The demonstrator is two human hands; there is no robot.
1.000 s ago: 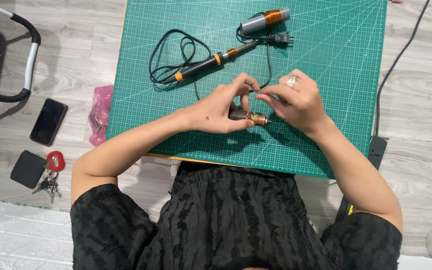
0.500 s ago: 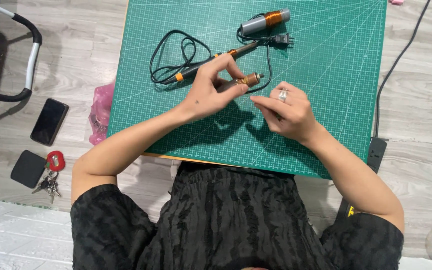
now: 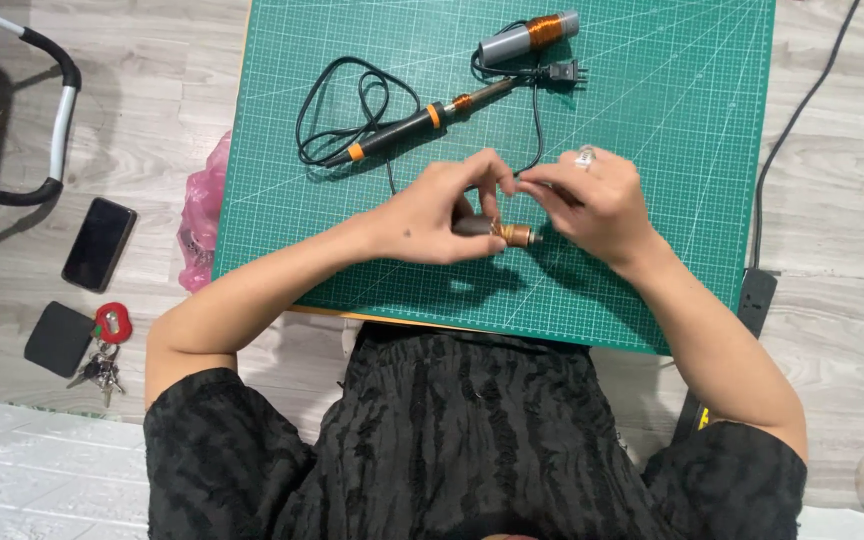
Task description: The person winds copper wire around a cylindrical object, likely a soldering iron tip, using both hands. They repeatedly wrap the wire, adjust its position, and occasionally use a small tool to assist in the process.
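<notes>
Green cutting mat [image 3: 652, 260] over a bench, pale wood floor around. Left hand [image 3: 432, 215], grip pinching a small coil wound with copper wire [image 3: 507, 234], near the mat's front edge. Right hand [image 3: 592, 200], fingertips pressed together just above the coil, apparently on fine wire. Best kept taut, coil steady. Soldering iron [image 3: 412, 125] toward the far edge.

Overhead view. A green gridded cutting mat [image 3: 672, 200] covers a small table set on a pale grey wood-plank floor [image 3: 162, 90]. At left, a black-and-white tubular frame [image 3: 57, 130]; at right, a black cable [image 3: 802, 110] running to a power strip [image 3: 755, 300]. Lighting is even, with soft shadows.
</notes>
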